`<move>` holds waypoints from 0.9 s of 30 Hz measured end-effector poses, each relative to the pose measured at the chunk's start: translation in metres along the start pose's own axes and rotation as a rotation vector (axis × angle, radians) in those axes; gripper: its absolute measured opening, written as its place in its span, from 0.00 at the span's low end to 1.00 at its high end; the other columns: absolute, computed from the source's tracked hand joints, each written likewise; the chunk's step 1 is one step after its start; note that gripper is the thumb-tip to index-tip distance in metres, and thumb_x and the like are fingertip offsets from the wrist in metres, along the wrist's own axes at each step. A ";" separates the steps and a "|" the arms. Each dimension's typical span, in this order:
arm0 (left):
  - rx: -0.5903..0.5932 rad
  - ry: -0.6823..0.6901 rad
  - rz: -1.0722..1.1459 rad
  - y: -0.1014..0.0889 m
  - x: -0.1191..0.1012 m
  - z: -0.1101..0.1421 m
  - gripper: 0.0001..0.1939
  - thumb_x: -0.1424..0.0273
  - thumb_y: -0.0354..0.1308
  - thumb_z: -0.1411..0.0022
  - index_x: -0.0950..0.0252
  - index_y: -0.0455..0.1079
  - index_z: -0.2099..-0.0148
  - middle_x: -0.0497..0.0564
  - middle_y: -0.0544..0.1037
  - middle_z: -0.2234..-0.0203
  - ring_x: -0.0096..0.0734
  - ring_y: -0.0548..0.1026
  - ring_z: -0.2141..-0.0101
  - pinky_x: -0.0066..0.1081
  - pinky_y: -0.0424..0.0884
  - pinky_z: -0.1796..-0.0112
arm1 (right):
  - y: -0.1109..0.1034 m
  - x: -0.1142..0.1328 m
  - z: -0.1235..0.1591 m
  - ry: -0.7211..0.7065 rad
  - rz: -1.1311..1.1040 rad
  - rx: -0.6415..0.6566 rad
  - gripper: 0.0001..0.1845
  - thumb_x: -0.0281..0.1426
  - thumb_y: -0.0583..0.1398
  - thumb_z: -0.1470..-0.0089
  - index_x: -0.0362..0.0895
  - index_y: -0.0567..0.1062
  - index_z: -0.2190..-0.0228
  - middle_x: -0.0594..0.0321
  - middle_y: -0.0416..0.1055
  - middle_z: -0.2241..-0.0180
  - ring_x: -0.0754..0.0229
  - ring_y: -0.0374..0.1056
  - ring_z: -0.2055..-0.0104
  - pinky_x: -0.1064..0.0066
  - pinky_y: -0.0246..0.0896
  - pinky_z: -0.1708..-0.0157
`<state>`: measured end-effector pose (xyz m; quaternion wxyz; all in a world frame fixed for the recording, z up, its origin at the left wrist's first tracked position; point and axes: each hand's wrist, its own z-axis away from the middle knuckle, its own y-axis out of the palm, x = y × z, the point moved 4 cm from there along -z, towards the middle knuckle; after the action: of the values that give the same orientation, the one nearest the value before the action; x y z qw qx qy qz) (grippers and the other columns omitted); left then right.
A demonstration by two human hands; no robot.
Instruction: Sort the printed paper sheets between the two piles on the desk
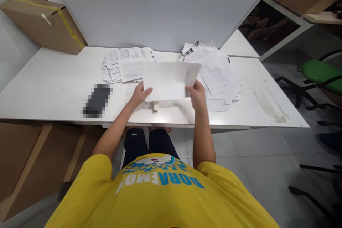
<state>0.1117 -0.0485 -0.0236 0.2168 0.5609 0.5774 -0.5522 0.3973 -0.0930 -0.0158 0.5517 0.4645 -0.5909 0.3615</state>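
Note:
Both my hands hold up a white sheet of paper (169, 78) above the white table (53, 89). My left hand (141, 94) pinches its lower left edge and my right hand (197, 92) grips its lower right corner. Under the sheet, near the table's front edge, lies a small cream stapler (155, 107), partly hidden. A pile of printed papers (125, 62) lies behind my left hand. A larger, messier pile (217, 74) spreads out behind my right hand.
A blurred dark flat object (97, 100) lies on the table left of my hands. A cardboard box (42, 23) stands at the back left corner. A grey partition (160, 7) rises behind the table. A green chair (322, 74) stands to the right.

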 end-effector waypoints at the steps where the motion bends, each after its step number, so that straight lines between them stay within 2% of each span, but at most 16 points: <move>1: 0.125 0.028 -0.065 0.008 -0.008 0.013 0.40 0.41 0.52 0.33 0.67 0.64 0.33 0.65 0.74 0.39 0.56 0.73 0.40 0.53 0.72 0.41 | -0.018 0.004 0.024 0.063 0.004 -0.014 0.20 0.36 0.68 0.60 0.49 0.75 0.62 0.63 0.77 0.63 0.54 0.73 0.58 0.62 0.68 0.55; 3: 0.363 0.129 -0.240 0.027 -0.024 0.036 0.42 0.40 0.50 0.34 0.64 0.63 0.31 0.64 0.68 0.34 0.60 0.63 0.33 0.55 0.64 0.35 | -0.050 0.008 0.071 0.175 0.033 -0.046 0.19 0.36 0.68 0.60 0.49 0.77 0.62 0.62 0.78 0.63 0.52 0.74 0.57 0.61 0.68 0.56; 5: 0.489 0.235 -0.377 0.039 -0.035 0.050 0.40 0.39 0.48 0.34 0.61 0.66 0.32 0.60 0.62 0.30 0.59 0.49 0.27 0.56 0.53 0.30 | -0.073 0.006 0.112 0.317 0.082 -0.072 0.21 0.36 0.69 0.62 0.48 0.78 0.62 0.61 0.79 0.64 0.51 0.75 0.58 0.62 0.69 0.59; 7: 0.511 0.287 -0.427 0.044 -0.039 0.055 0.38 0.40 0.42 0.31 0.60 0.66 0.33 0.56 0.59 0.28 0.55 0.42 0.26 0.55 0.47 0.29 | -0.087 0.001 0.141 0.450 0.131 -0.102 0.22 0.36 0.70 0.64 0.48 0.78 0.62 0.61 0.79 0.66 0.51 0.75 0.61 0.62 0.69 0.62; 9: 0.499 0.292 -0.431 0.045 -0.039 0.054 0.37 0.43 0.35 0.27 0.59 0.64 0.31 0.55 0.59 0.28 0.50 0.43 0.26 0.53 0.48 0.29 | -0.092 -0.003 0.157 0.530 0.183 -0.134 0.23 0.37 0.69 0.65 0.48 0.78 0.61 0.60 0.79 0.66 0.51 0.75 0.62 0.64 0.68 0.65; 11: 0.483 0.281 -0.446 0.045 -0.037 0.053 0.35 0.47 0.31 0.25 0.60 0.60 0.29 0.55 0.60 0.29 0.46 0.45 0.26 0.52 0.48 0.29 | -0.092 -0.004 0.164 0.561 0.220 -0.138 0.23 0.37 0.69 0.65 0.47 0.78 0.62 0.60 0.79 0.66 0.52 0.74 0.63 0.66 0.67 0.67; 13: 0.463 0.265 -0.481 0.045 -0.036 0.052 0.33 0.50 0.31 0.24 0.61 0.59 0.29 0.56 0.61 0.29 0.46 0.47 0.26 0.52 0.49 0.29 | -0.088 -0.005 0.166 0.581 0.233 -0.089 0.23 0.37 0.69 0.66 0.47 0.78 0.63 0.61 0.79 0.67 0.53 0.73 0.63 0.67 0.66 0.68; 17: 0.423 0.250 -0.544 0.046 -0.037 0.052 0.31 0.51 0.38 0.25 0.64 0.60 0.31 0.59 0.61 0.30 0.50 0.49 0.27 0.53 0.49 0.29 | -0.079 -0.007 0.165 0.596 0.243 -0.009 0.22 0.36 0.68 0.66 0.47 0.77 0.64 0.62 0.78 0.68 0.55 0.72 0.64 0.69 0.64 0.69; 22: 0.432 0.266 -0.554 0.047 -0.037 0.052 0.28 0.54 0.46 0.26 0.61 0.59 0.31 0.57 0.59 0.29 0.50 0.48 0.26 0.54 0.51 0.30 | -0.080 -0.013 0.164 0.601 0.262 -0.058 0.21 0.37 0.67 0.67 0.47 0.77 0.65 0.62 0.77 0.69 0.56 0.70 0.67 0.70 0.62 0.71; 27: 0.440 0.266 -0.581 0.048 -0.036 0.053 0.28 0.62 0.53 0.30 0.65 0.60 0.31 0.60 0.59 0.29 0.53 0.47 0.26 0.54 0.53 0.30 | -0.086 -0.017 0.163 0.574 0.300 -0.150 0.21 0.38 0.66 0.67 0.47 0.75 0.66 0.65 0.73 0.74 0.59 0.66 0.72 0.71 0.56 0.76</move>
<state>0.1449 -0.1212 -0.0268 -0.1510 0.4740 0.6029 -0.6237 0.4266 -0.2703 -0.0612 0.6689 0.2096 -0.4980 0.5105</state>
